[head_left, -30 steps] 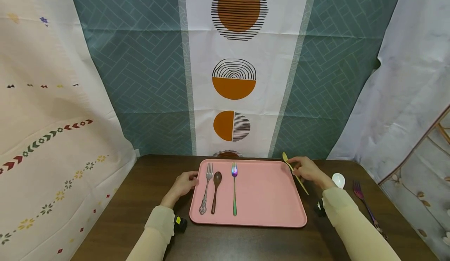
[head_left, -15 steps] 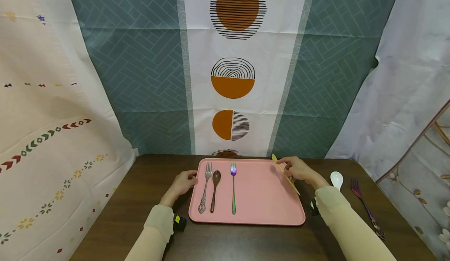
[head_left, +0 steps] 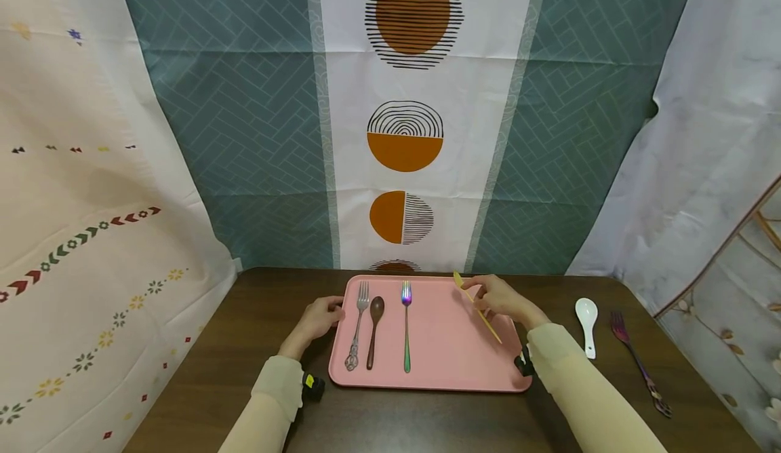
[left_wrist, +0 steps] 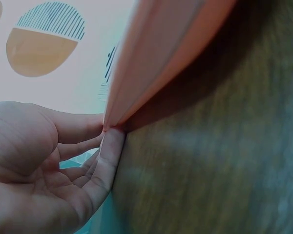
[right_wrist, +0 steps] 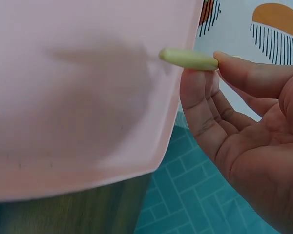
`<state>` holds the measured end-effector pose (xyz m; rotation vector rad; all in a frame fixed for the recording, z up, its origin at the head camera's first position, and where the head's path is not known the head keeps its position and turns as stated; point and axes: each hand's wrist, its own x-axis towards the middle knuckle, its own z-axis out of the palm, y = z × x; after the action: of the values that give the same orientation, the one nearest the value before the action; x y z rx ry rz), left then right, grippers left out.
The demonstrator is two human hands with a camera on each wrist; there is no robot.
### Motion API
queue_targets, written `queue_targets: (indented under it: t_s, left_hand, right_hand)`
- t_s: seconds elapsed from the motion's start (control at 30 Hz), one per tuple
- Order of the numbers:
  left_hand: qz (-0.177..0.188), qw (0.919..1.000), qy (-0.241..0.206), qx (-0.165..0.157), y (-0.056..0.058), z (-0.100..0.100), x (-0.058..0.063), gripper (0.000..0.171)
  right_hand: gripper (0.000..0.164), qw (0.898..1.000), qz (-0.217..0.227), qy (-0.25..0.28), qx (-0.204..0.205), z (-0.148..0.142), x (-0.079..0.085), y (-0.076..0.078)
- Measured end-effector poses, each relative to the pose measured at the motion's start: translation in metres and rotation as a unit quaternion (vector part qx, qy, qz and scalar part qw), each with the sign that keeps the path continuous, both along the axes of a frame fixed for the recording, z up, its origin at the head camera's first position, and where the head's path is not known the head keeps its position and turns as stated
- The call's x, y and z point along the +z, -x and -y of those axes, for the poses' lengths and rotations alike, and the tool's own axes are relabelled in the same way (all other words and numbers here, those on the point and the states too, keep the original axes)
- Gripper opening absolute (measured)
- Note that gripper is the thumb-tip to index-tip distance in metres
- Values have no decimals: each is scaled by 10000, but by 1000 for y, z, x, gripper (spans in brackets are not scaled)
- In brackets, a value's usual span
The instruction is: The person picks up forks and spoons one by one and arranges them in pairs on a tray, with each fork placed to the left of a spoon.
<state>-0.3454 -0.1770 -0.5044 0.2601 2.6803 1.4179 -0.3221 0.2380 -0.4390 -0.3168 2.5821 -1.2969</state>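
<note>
A yellow spoon slants over the right part of the pink tray, its bowl end towards the wall. My right hand pinches it by the handle; in the right wrist view the thumb and fingers meet on the yellow-green handle, and a shadow falls on the tray. At the tray's left rim, my left hand holds the edge between thumb and fingers, as the left wrist view shows. On the tray lie a silver fork, a dark brown spoon and a rainbow-coloured fork, side by side.
To the right of the tray, a white spoon and a purple fork lie on the dark wooden table. Patterned curtains hang behind the table and along both sides.
My right hand has carried the yellow spoon leftwards, from the tray's right edge to over its surface. The white spoon's handle has come into view. My left hand has stayed put.
</note>
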Motion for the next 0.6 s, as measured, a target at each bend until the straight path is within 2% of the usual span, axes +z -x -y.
queue_targets:
  t_s: [0.17, 0.43, 0.6]
  left_hand:
    - [37, 10000, -39, -33, 0, 0, -1, 42]
    - [33, 10000, -16, -23, -1, 0, 1, 42]
    - [49, 10000, -54, -2, -1, -1, 1, 42]
  right_hand:
    - [54, 9999, 140, 57, 36, 7, -1, 1]
    - [48, 9999, -33, -131, -91, 16, -3, -3]
    - [46, 10000, 0, -46, -63, 23, -3, -4]
